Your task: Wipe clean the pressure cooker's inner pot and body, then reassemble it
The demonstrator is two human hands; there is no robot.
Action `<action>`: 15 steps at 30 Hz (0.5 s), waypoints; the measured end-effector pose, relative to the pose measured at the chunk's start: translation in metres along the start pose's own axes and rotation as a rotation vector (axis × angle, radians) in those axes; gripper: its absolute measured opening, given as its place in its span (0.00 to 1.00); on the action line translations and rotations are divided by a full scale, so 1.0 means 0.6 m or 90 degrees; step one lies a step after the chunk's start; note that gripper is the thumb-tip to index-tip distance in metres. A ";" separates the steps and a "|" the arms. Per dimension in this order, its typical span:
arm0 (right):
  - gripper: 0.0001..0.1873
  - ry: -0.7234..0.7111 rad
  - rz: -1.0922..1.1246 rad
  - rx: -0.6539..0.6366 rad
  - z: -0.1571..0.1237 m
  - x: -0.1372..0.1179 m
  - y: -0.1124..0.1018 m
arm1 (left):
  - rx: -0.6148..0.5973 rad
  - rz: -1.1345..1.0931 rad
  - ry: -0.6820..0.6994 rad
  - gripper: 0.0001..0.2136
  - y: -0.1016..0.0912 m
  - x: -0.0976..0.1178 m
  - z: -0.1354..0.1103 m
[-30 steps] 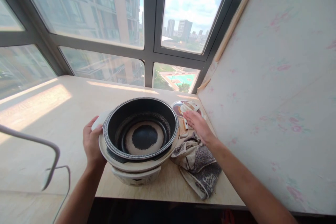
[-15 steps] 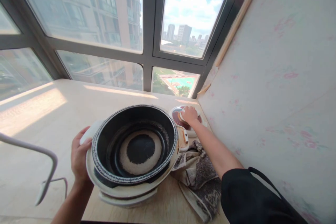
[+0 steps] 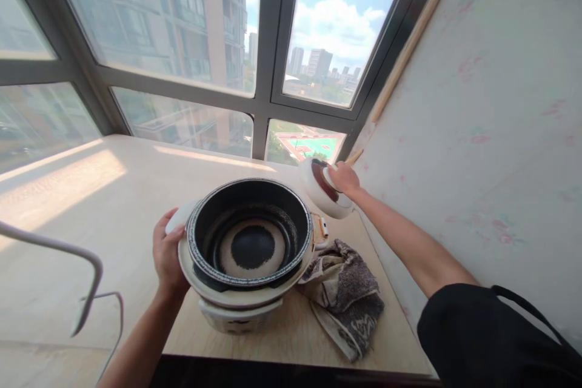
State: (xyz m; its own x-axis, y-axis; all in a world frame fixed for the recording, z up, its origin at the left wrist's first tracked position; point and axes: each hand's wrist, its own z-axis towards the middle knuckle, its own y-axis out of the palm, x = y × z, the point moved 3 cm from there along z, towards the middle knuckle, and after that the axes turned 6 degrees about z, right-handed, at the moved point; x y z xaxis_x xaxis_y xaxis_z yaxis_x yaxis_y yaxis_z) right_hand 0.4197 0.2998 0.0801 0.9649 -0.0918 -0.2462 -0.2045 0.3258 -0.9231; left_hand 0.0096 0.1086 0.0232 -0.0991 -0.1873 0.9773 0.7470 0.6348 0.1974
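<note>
A white electric cooking pot (image 3: 236, 318) with a worn black inner bowl (image 3: 254, 245) stands uncovered on the counter. My left hand (image 3: 169, 251) is closed around the white handle (image 3: 183, 215) on the pot's left side. My right hand (image 3: 344, 177) grips the knob of a white-rimmed lid (image 3: 318, 194) with a brown-tinted middle. The lid is tilted and held up behind the pot's right side, near the wall. Below the pot's right handle (image 3: 321, 227) lies a crumpled grey-brown towel (image 3: 348, 291).
The pale counter (image 3: 136, 176) runs back to grey-framed windows (image 3: 259, 124). A flowered wall (image 3: 477, 151) closes off the right side. At the left, a grey curved bar (image 3: 54, 251) and a thin cable (image 3: 119, 321) stand over the counter. The counter's front edge drops to dark below.
My right hand has lifted the lid from the counter and tipped it up. My left hand stays on the pot's handle. The view has shifted slightly, so the pot appears further right.
</note>
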 end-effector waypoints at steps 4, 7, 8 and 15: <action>0.27 -0.064 0.030 0.082 -0.003 -0.028 -0.127 | -0.001 -0.070 -0.029 0.23 0.003 -0.006 0.000; 0.25 -0.140 0.064 0.165 -0.026 -0.063 -0.218 | -0.010 -0.076 0.000 0.24 0.003 -0.007 0.000; 0.24 -0.161 0.070 0.184 -0.038 -0.078 -0.244 | -0.015 -0.079 0.004 0.24 0.003 -0.009 0.000; 0.23 -0.337 0.083 0.093 -0.167 -0.222 -0.298 | -0.028 -0.080 0.049 0.23 0.002 -0.016 -0.002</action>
State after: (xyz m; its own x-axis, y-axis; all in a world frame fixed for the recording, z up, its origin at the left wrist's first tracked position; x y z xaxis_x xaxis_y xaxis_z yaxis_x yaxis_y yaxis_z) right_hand 0.3114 0.1592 0.2484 0.8921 0.4301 -0.1387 -0.3387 0.4333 -0.8352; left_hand 0.0122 0.1102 0.0136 -0.1438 -0.3212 0.9361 0.7607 0.5692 0.3121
